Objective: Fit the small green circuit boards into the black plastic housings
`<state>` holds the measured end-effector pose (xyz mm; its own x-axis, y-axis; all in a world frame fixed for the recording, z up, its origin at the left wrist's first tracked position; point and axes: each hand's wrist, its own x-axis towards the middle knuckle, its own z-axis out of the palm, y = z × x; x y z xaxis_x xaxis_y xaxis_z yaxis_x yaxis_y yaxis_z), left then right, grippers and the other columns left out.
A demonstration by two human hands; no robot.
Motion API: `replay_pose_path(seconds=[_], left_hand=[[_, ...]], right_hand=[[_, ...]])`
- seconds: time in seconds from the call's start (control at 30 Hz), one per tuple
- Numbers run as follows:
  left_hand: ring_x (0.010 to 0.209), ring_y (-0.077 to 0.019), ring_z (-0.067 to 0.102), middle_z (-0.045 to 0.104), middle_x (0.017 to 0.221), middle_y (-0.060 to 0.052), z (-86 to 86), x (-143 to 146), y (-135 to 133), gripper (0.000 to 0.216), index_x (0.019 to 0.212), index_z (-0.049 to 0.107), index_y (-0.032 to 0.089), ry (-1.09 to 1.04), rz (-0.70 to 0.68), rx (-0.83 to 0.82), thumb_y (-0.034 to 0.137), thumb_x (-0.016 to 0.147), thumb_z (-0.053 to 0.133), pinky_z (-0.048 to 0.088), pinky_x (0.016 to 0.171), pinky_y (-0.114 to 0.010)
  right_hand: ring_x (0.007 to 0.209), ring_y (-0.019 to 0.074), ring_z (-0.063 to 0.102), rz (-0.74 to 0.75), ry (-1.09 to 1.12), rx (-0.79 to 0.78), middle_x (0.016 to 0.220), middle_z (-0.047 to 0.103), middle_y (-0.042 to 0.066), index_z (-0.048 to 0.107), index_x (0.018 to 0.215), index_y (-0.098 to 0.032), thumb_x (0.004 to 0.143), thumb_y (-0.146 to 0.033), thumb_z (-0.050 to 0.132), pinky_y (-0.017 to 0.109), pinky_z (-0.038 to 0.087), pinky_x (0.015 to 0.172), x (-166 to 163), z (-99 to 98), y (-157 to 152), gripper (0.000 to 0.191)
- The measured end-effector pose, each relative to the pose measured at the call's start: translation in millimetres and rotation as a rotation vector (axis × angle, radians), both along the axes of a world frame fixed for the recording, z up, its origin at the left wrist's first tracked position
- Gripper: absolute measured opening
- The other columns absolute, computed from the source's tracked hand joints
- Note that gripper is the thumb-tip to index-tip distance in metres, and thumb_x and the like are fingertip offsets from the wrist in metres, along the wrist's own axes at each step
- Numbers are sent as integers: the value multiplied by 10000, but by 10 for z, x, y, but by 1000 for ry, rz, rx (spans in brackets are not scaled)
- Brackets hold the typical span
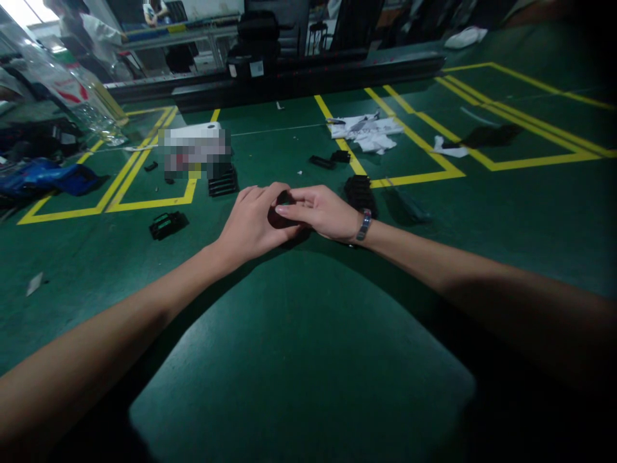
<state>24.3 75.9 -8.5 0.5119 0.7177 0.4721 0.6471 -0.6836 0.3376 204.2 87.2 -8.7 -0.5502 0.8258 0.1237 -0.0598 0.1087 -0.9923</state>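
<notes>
Over the middle of the green table, my left hand (253,222) and my right hand (325,212) meet, fingertips curled toward each other. Both hands are closed around a dark space with a hint of green; what they hold is mostly hidden and I cannot make it out. The right thumb reaches across toward the left fingers. A black slotted plastic part (222,181) lies just beyond my left hand, and another black ribbed part (358,191) sits behind my right wrist. To the left lies a small black part with green inside (166,224).
Small black pieces (330,159) and crumpled white paper (367,132) lie farther back. A blurred-out white item (195,141) and a clear bottle (80,93) are at left, near a blue bundle (53,179). A black rail (308,80) crosses the far edge; people sit beyond.
</notes>
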Motion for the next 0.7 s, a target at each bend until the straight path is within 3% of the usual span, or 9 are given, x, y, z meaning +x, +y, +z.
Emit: replay_pose_path(seconds=[0.37,0.7], left_hand=[[1037,-263,621,674,1142,-80,-17,-14,12,504,1212,553,196,24,-5,31,439,812,741,451,961,-416],[1022,-252,667,711,1072,-70,-59,-42,34,445,1132,567,190,37,-22,141,451,803,712,385,1138,-463]], right_hand=[[894,175,700,47,36,5,902,754,35,714,903,-173,870,-306,727,296,558,817,5,-2,-5,138],[942,172,683,76,-7,76,934,743,30,695,948,-156,890,-273,686,300,541,858,-1,-33,23,131]])
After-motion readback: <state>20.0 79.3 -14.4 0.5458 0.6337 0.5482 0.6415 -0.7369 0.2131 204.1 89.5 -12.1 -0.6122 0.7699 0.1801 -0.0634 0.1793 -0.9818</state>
